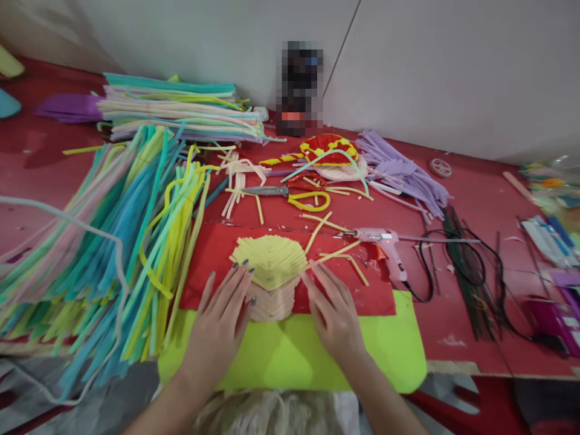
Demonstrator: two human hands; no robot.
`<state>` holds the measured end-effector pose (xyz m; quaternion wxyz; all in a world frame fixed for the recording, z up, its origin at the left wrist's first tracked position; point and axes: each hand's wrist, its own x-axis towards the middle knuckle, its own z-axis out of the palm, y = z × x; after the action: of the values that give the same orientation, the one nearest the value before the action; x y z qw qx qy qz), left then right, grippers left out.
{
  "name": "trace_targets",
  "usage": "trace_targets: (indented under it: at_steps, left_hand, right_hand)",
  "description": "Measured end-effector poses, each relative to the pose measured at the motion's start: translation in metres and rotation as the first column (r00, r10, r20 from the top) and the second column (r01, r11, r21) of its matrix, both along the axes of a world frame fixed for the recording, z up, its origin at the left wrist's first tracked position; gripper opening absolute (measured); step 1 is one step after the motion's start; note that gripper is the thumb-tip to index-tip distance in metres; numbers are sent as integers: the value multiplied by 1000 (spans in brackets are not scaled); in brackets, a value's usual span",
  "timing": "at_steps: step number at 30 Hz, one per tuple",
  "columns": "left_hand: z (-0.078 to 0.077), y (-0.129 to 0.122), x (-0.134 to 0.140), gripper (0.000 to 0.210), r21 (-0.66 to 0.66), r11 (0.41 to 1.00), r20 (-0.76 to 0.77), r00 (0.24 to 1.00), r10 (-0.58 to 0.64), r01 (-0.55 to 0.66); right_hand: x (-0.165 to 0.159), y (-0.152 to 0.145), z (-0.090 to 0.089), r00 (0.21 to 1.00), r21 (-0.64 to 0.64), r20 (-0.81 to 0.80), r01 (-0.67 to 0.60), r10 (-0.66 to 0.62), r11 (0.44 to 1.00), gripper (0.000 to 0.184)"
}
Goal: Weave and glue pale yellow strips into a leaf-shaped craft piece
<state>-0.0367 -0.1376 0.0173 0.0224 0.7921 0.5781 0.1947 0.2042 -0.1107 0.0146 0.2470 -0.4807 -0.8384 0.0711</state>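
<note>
A chevron-patterned piece of pipe cleaners (272, 257), pale yellow above and pale pink below, lies on a red sheet (357, 293). My left hand (224, 305) rests over its left side with fingers stretched out and fingertips on the yellow part. At the right edge, my right hand (333, 308) lies with fingers extended, tips beside the piece; whether they touch it I cannot tell. Short pale-yellow pipe cleaners (357, 270) are scattered to the right, one running up to my right fingertips. Under the sheet is a lime-green mat (276, 362).
Bundles of coloured pipe cleaners (122, 223) fill the left, with more stacked behind (181, 112). Scissors (272, 191) lie beyond the piece. A pink glue gun (383, 244) with a black cord sits right. Purple pipe cleaners (403, 169) and a blurred-out upright object (299, 87) are at the back.
</note>
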Motion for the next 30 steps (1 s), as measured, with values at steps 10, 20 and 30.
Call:
trace_targets:
  at_steps: [10,20,30]
  left_hand:
    - [-5,-17,8,45,-89,996,-151,988,-40,27]
    - [-4,-16,9,44,-87,996,-132,991,-22,11]
    - [-1,-14,9,44,-81,997,-106,994,-9,1]
  right_hand:
    - [-33,-17,1,969,-58,188,-154,162,986,49]
    - [-34,-15,1,968,-66,190,-154,164,986,49]
    - [-33,-19,-1,967,-63,237,-84,97,994,55]
